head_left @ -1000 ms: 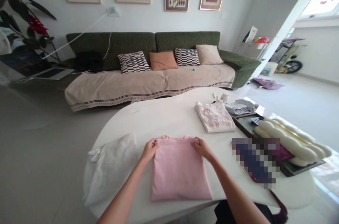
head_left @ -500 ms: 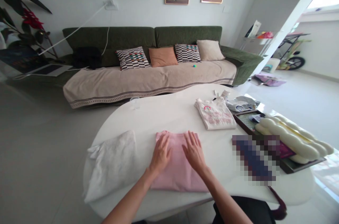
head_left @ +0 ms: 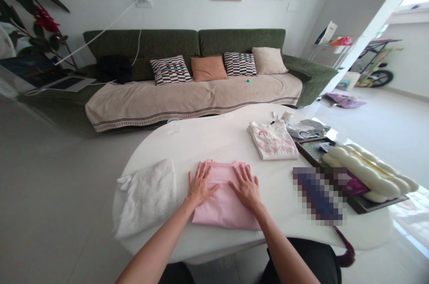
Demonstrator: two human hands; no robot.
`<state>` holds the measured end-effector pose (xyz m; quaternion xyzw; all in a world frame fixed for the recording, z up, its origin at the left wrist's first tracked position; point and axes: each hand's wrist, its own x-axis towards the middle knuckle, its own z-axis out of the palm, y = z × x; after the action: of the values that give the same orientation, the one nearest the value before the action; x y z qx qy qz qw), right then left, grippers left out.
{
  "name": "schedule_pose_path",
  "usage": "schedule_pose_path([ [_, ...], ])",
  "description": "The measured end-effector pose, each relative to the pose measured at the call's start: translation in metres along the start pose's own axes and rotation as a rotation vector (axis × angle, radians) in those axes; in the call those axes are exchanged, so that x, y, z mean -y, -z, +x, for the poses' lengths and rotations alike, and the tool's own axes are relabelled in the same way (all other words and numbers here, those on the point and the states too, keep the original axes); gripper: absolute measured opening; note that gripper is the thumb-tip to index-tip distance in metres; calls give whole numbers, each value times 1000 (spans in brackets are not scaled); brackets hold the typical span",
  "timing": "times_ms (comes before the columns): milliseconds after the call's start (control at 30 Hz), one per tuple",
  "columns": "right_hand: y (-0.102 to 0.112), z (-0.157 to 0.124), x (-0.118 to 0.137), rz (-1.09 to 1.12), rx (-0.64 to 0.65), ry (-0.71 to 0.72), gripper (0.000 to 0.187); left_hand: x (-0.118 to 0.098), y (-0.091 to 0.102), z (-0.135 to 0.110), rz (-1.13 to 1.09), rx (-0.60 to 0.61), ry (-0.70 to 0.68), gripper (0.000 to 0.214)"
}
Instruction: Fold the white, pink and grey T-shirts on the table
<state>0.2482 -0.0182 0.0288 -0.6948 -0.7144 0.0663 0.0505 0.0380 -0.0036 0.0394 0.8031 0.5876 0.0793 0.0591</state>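
Observation:
A folded pink garment lies on the white oval table right in front of me. My left hand rests flat on its left half with the fingers spread. On its right half my right hand presses down, also flat and open. Neither hand grips the cloth. A folded white textured cloth sits to the left of the pink one. Farther right on the table lies a folded white shirt with a pink print.
A dark tray with a cream wavy cushion-like object stands at the table's right, beside a blurred patch. Crumpled packaging lies behind it. A green sofa with pillows runs along the far wall; a plant stands at left.
My hands left the garment's far corners and came to lie flat on its top. The pink garment now looks shorter, folded over once more.

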Motion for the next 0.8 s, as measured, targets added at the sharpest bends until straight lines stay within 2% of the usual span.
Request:
schedule_pose_path([
  [133, 11, -19, 13, -6, -5, 7, 54, -17, 8, -12, 13, 11, -3, 63],
  [300, 0, -70, 28, 40, -71, 231, 53, -39, -2, -57, -30, -52, -203, 55],
  [400, -9, -86, 20, 62, -58, 260, 55, -29, -7, -72, -48, -20, -219, 59],
  [500, -9, -90, 1, 85, -33, 255, 57, -7, 1, -76, -57, 55, -196, 61],
  [567, -6, -91, -11, 126, -54, 194, 61, 2, 11, -79, -56, 109, -151, 61],
  [633, 0, -92, -16, 188, -110, 43, 62, 1, 19, -82, -55, 145, -106, 57],
  [733, 13, -92, -9, 367, -102, -283, 57, -23, 24, -82, -115, 142, -101, 52],
  [800, 25, -88, -1, 480, -40, -405, 50, -46, 21, -77, -209, 141, -81, 51],
])
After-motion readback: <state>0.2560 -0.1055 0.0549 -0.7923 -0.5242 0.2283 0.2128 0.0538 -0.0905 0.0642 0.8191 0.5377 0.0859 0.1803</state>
